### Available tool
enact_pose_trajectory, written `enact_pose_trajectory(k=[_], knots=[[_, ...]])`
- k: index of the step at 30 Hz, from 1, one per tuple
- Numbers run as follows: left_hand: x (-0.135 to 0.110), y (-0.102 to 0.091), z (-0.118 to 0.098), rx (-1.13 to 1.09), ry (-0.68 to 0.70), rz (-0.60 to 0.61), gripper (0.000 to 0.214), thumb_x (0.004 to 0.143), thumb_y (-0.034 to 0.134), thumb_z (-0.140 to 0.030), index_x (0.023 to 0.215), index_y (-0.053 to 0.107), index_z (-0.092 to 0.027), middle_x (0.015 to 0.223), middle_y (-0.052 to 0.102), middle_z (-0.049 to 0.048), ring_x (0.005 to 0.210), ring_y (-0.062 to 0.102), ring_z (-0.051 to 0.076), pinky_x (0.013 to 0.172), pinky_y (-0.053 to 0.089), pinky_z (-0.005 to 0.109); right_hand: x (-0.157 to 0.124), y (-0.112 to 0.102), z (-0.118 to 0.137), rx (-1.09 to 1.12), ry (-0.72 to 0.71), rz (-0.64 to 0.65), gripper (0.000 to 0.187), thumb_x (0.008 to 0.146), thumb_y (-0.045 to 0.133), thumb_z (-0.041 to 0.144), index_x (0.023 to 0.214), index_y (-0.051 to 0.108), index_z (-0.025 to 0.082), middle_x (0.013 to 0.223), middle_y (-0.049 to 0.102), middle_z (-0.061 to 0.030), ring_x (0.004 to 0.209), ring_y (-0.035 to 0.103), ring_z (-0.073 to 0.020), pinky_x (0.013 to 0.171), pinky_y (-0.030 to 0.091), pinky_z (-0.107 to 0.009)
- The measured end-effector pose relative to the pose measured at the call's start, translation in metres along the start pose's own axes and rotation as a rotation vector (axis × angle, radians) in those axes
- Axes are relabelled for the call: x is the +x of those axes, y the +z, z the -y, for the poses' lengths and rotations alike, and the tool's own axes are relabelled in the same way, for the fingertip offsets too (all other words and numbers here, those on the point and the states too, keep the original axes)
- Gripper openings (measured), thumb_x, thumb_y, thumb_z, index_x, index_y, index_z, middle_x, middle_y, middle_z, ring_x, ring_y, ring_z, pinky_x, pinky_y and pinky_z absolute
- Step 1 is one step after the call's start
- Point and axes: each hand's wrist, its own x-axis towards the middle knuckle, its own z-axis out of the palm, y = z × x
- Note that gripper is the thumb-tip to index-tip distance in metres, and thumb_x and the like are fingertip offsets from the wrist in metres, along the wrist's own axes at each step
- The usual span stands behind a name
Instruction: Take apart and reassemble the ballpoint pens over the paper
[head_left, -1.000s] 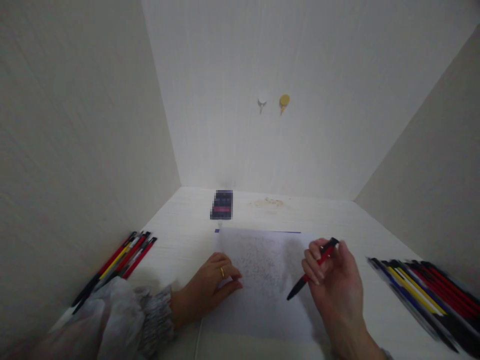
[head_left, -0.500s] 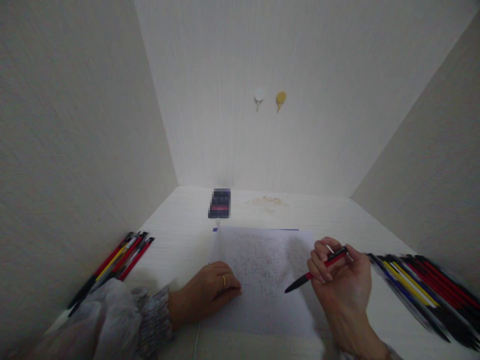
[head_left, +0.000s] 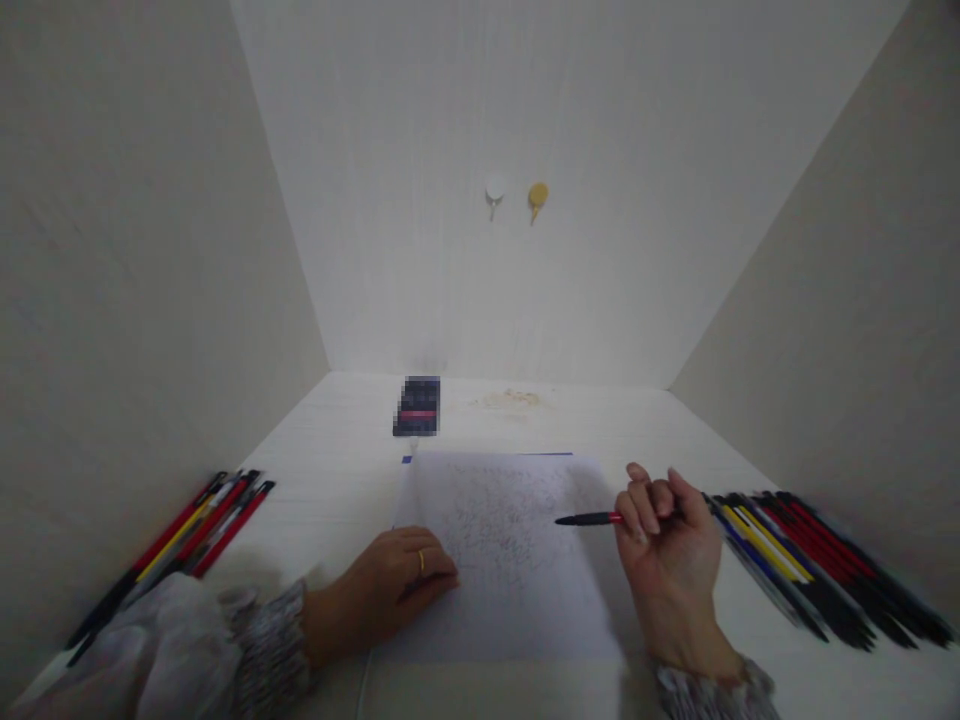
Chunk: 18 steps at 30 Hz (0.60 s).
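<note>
A red and black pen (head_left: 590, 519) lies nearly level in my right hand (head_left: 667, 550). The hand is raised over the right edge of a white sheet of paper (head_left: 525, 625), palm turned up and fingers curled round the pen's barrel. The tip points left, above the sheet. My left hand (head_left: 397, 585), with a ring on one finger, rests palm down on the paper's left edge. Its fingers lie flat on the sheet, nothing visible in them. Dark scribble-like marks, too blurred to read, cover the upper part of the paper.
A row of pens (head_left: 810, 560) lies at the right, near that wall. More pens (head_left: 195, 525) lie at the left wall. A phone-like dark object (head_left: 420, 406), pixelated, sits behind the paper with a cable. Two hooks (head_left: 538, 196) are on the back wall.
My right hand has turned the pen from a downward slant to nearly level, lifting its tip. The view has shifted, so everything sits further left. My left hand stays on the paper.
</note>
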Motion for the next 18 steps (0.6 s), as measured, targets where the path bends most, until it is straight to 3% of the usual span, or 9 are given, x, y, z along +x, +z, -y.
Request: enact_pose_trajectory(k=[5, 8, 13, 18], knots=[[0.000, -0.004, -0.002, -0.046, -0.063, -0.054, 0.014, 0.081, 0.044, -0.023, 0.086, 0.055, -0.017, 0.076, 0.058, 0.0037, 0.072, 0.053, 0.012, 0.067, 0.043, 0.024, 0.000, 0.002, -0.013, 0.009, 0.072, 0.034, 0.029, 0.072, 0.041, 0.023, 0.045, 0.044, 0.015, 0.060, 0.051, -0.0001, 0.034, 0.029, -0.0011, 0.034, 0.029, -0.015], [0.000, -0.007, -0.003, -0.106, -0.084, -0.080, 0.019, 0.080, 0.045, -0.029, 0.093, 0.053, -0.017, 0.082, 0.058, 0.0048, 0.078, 0.052, 0.014, 0.071, 0.043, 0.026, -0.013, 0.014, -0.033, -0.050, 0.141, 0.120, 0.029, 0.073, 0.043, 0.027, 0.047, 0.047, 0.016, 0.063, 0.052, -0.0010, 0.043, 0.042, -0.0052, 0.043, 0.037, -0.020], [0.003, -0.010, -0.006, -0.120, -0.048, -0.078, 0.029, 0.077, 0.048, -0.038, 0.095, 0.053, -0.017, 0.083, 0.057, 0.0061, 0.078, 0.051, 0.015, 0.072, 0.041, 0.028, -0.036, 0.030, -0.061, -0.118, 0.242, 0.219, 0.029, 0.076, 0.042, 0.032, 0.052, 0.049, 0.017, 0.070, 0.052, -0.0007, 0.047, 0.045, -0.0080, 0.048, 0.038, -0.025], [0.005, -0.009, -0.006, -0.062, 0.023, -0.065, 0.016, 0.081, 0.045, -0.028, 0.085, 0.054, -0.016, 0.074, 0.059, 0.0039, 0.072, 0.050, 0.013, 0.071, 0.038, 0.027, -0.041, 0.030, -0.069, -0.192, 0.266, 0.225, 0.028, 0.078, 0.041, 0.035, 0.056, 0.049, 0.018, 0.074, 0.052, 0.0000, 0.054, 0.048, -0.0095, 0.057, 0.040, -0.027]])
